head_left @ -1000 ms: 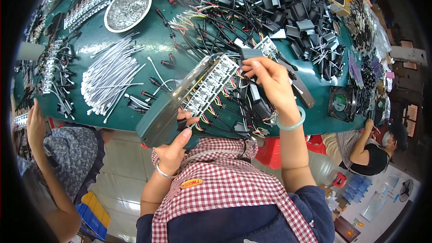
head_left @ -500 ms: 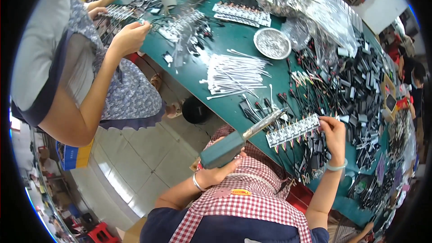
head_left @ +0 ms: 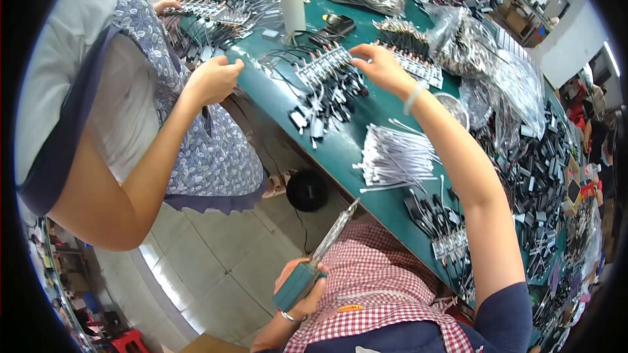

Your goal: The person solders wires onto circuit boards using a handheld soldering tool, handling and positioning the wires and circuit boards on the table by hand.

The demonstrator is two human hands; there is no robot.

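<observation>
My left hand (head_left: pixel 297 287) is wrapped round the dark green handle of a soldering iron (head_left: pixel 332 235). Its metal barrel slants up past the table edge, pointed tip uppermost. My right arm stretches far across the table. At its end my right hand (head_left: pixel 383 70) has thumb and forefinger closed at the right end of a circuit board strip (head_left: pixel 322 68), which has small black parts and wires hanging from it. Another circuit board strip (head_left: pixel 450 244) with wires lies close to me, partly hidden by my right arm. White cable ties (head_left: pixel 398 158) lie in a bundle between the strips.
A co-worker's closed hand (head_left: pixel 216 80) is left of the far strip. A white flask (head_left: pixel 290 1) stands behind it. A metal bowl (head_left: pixel 453 110) sits partly behind my forearm. Plastic bags (head_left: pixel 468 46) and piled black parts (head_left: pixel 540 183) cover the right side. A black bin (head_left: pixel 307 191) stands on the floor.
My right hand has left the near strip and reached forward and left to the far one. The soldering iron has drawn back from the near strip. The view has shifted.
</observation>
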